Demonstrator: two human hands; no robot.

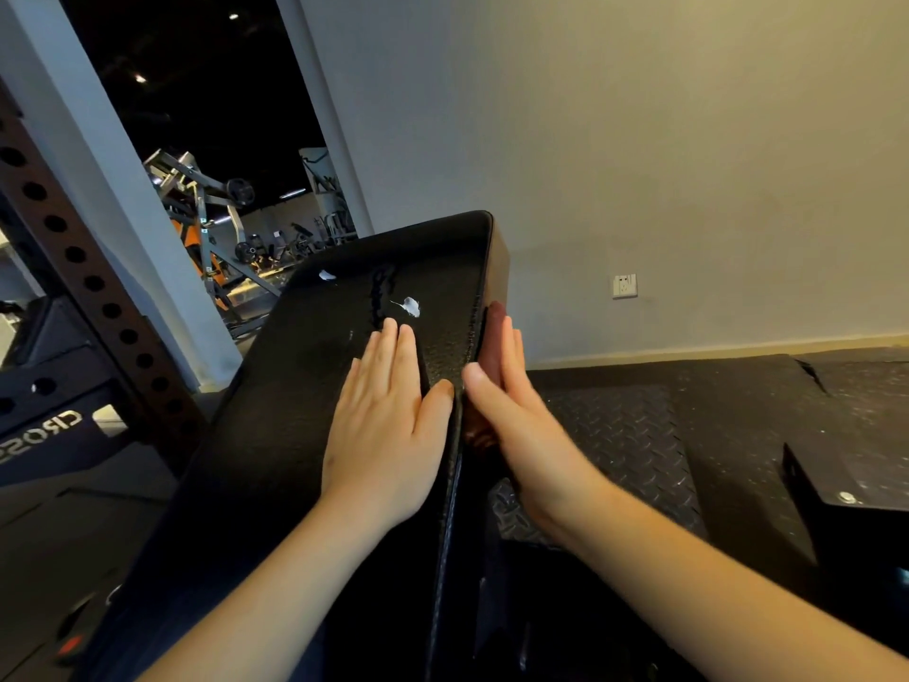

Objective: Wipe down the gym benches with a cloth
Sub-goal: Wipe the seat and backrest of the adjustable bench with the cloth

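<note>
A black padded bench backrest (305,396) rises at an incline in front of me, its vinyl torn with white patches near the top. My left hand (388,415) lies flat on the pad's face, fingers straight and together. My right hand (511,401) presses flat against the pad's right side edge, its thumb at the front rim. No cloth is visible in either hand or anywhere on the bench.
A brown perforated rack upright (83,268) stands at the left. Black rubber and diamond-plate flooring (639,435) spreads to the right, with a dark box (856,504) at the far right. A beige wall with a socket (624,286) is behind; gym machines (206,214) show through the doorway.
</note>
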